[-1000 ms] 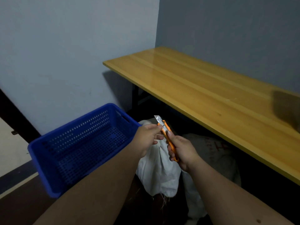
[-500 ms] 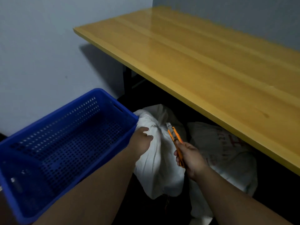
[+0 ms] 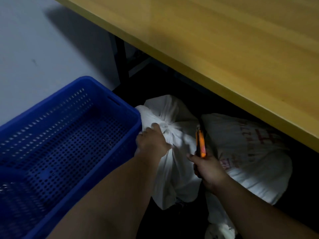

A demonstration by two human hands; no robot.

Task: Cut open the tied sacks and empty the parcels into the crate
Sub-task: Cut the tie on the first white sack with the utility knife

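A white tied sack (image 3: 174, 152) stands on the dark floor under the table edge, its neck bunched into a knot near the top. My left hand (image 3: 152, 141) grips the bunched cloth just below that knot. My right hand (image 3: 208, 170) holds an orange utility knife (image 3: 200, 144), pointing up beside the sack's right flank, a little apart from the knot. A second white sack (image 3: 248, 152) with red print lies to the right. The blue perforated crate (image 3: 72, 135) sits at the left, touching the first sack, with no parcels in it.
A yellow wooden table (image 3: 224, 49) overhangs the sacks from the upper right. Its black leg (image 3: 120, 59) stands behind the crate, near the pale wall (image 3: 43, 49). A third bit of white sacking (image 3: 219, 230) shows at the bottom, by my right forearm.
The view has tilted down and drawn closer. My left hand left the knife blade and took hold of the sack's neck. My right hand lowered the knife beside the sack.
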